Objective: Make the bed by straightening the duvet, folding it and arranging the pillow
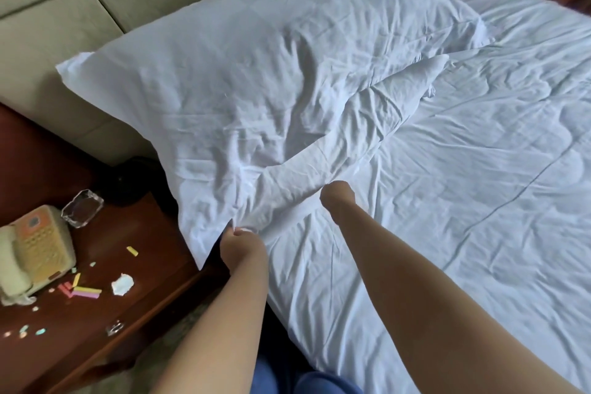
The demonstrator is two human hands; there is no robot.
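A large white pillow [243,73] with a faint check pattern lies crumpled at the head of the bed, against the padded headboard. The white duvet [463,169] covers the bed to the right, wrinkled, with a bunched fold [383,112] lying over the pillow's lower right part. My left hand [240,241] grips the white fabric at the near edge, where the pillow's corner meets the duvet fold. My right hand [337,197] is pushed under the duvet fold a little to the right; its fingers are hidden by the cloth.
A dark wooden nightstand [105,304] stands left of the bed, carrying a beige telephone [32,253], a glass ashtray [82,208], a crumpled tissue [122,284] and several coloured chalk bits [83,291]. The beige padded headboard [80,0] runs behind the pillow.
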